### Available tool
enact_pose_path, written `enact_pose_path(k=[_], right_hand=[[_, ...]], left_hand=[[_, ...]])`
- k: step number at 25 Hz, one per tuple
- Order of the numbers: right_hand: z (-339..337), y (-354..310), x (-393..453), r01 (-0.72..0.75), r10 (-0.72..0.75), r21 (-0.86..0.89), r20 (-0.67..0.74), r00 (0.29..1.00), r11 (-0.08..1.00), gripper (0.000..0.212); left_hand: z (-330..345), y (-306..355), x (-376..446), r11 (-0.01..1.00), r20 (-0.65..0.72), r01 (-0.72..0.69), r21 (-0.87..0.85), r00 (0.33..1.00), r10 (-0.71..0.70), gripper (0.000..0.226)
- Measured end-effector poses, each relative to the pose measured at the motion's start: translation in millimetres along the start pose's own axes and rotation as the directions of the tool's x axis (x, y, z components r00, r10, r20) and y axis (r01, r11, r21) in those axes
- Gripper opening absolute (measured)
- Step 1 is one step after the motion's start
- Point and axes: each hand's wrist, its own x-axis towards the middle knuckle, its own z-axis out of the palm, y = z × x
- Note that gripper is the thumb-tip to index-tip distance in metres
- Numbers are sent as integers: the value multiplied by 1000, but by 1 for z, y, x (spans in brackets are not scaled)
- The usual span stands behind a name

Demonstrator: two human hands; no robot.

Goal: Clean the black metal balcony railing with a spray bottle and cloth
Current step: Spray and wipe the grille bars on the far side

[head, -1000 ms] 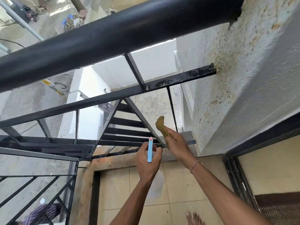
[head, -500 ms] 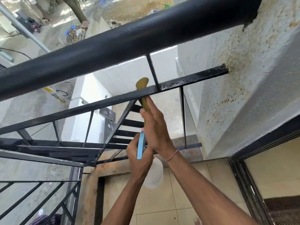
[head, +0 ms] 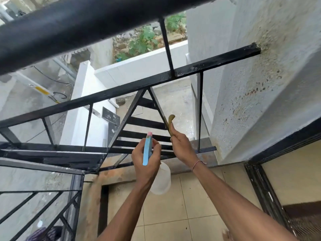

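The black metal railing (head: 132, 87) crosses the view, with a thick round top rail (head: 86, 23) above and a triangle of slanted bars below the flat crossbar. My right hand (head: 182, 146) pinches an olive-yellow cloth (head: 171, 122) against the triangle's right slanted bar. My left hand (head: 147, 164) grips a spray bottle (head: 147, 150) with a blue trigger head and pink nozzle. Its translucent white body (head: 161, 181) hangs below my hand. The nozzle points at the lower bars.
A rough grey wall (head: 260, 101) with rust stains meets the railing's right end. A dark door frame (head: 260, 188) stands at the right. Beige floor tiles (head: 173, 220) lie below. Beyond the rails is a drop to a concrete yard.
My right hand moved the cloth from the flat crossbar down to the right slanted bar of the triangle. The camera tilted upward. My left hand kept holding the bottle.
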Motion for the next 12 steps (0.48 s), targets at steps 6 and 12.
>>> enact_pose_path(k=[6,12], right_hand=[[-26,-74,-15,378,-389,198,16,921,904,65],[-23,-35,-6,495,-497,43,89,863,868,71]], left_hand=[[13,-4,-15,999,-37,-22,-28,999,21,17],[52,-15,-28,997,-162,-70,-41,985,62,8]])
